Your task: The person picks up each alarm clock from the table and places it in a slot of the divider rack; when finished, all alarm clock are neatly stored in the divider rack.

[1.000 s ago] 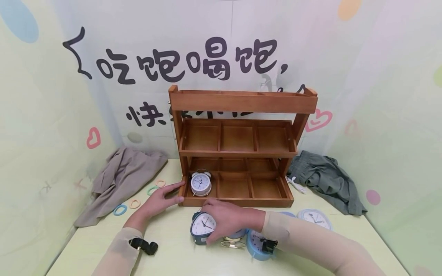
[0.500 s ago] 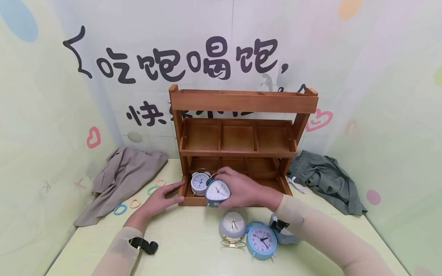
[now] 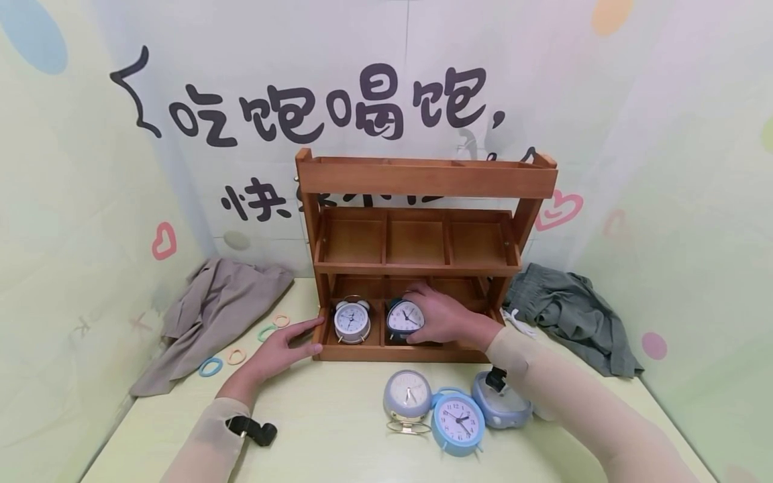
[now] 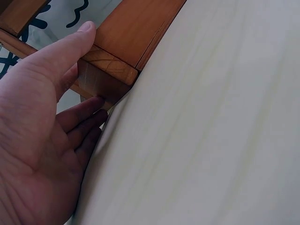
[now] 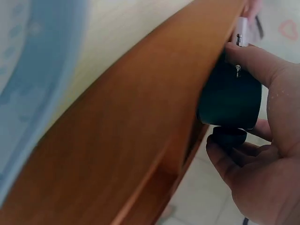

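Note:
A three-tier wooden rack (image 3: 425,181) stands at the back of the table. My right hand (image 3: 443,315) grips a dark blue alarm clock (image 3: 403,317) inside the middle compartment of the bottom tier. In the right wrist view the fingers (image 5: 262,70) curl round the dark clock body (image 5: 229,98) behind the rack's front rail (image 5: 140,131). A white twin-bell clock (image 3: 352,320) stands in the left compartment. My left hand (image 3: 284,345) rests with straight fingers against the rack's lower left corner (image 4: 105,65), thumb (image 4: 77,40) on the wood.
Three clocks lie on the table before the rack: a cream one (image 3: 407,396), a light blue one (image 3: 457,421) and a pale blue one (image 3: 501,406). A beige cloth (image 3: 211,315) and several hair rings (image 3: 211,367) lie left, a grey-green cloth (image 3: 568,315) right.
My right hand lifted the dark blue clock from the table front and carried it into the bottom tier's middle compartment. The left hand stayed at the rack's corner.

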The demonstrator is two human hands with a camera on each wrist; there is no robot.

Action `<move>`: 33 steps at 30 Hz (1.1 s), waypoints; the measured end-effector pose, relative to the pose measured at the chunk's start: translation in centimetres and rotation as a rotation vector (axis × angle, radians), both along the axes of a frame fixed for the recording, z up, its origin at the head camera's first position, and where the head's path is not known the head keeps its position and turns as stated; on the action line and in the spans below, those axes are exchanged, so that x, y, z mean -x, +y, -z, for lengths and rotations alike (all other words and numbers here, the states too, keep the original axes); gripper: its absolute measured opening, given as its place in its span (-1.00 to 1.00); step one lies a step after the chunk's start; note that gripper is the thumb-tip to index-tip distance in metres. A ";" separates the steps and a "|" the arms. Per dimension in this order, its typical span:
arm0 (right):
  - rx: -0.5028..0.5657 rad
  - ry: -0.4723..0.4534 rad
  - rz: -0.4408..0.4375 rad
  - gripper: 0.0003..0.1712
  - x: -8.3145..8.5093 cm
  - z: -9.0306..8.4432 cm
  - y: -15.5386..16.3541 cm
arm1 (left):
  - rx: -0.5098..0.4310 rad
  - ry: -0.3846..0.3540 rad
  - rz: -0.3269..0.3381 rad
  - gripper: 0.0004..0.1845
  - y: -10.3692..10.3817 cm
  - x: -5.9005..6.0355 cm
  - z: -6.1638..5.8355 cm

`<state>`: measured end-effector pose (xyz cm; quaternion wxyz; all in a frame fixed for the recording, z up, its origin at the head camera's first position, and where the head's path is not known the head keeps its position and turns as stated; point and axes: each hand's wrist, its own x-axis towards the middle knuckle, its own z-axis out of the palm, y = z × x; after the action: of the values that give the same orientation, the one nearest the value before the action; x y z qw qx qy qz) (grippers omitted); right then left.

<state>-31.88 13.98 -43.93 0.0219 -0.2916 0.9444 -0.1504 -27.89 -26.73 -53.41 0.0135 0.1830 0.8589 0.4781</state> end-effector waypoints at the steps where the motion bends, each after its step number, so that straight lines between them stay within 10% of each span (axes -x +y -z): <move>1: -0.007 -0.003 -0.001 0.04 0.1 0.2 0.1 | 0.000 0.000 0.000 -0.33 0.0 0.0 0.0; 24: -0.166 -0.051 -0.064 0.07 1.3 1.0 0.9 | -0.003 0.001 0.002 -0.33 0.1 -0.1 0.0; 33: -0.016 -0.130 -0.032 -0.01 -0.9 -1.5 1.6 | 0.013 0.010 -0.005 -0.32 0.1 -0.2 -0.1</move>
<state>-30.96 15.57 -42.40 0.0877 -0.2963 0.9373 -0.1612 -27.73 -26.66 -53.34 0.0093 0.1833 0.8626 0.4714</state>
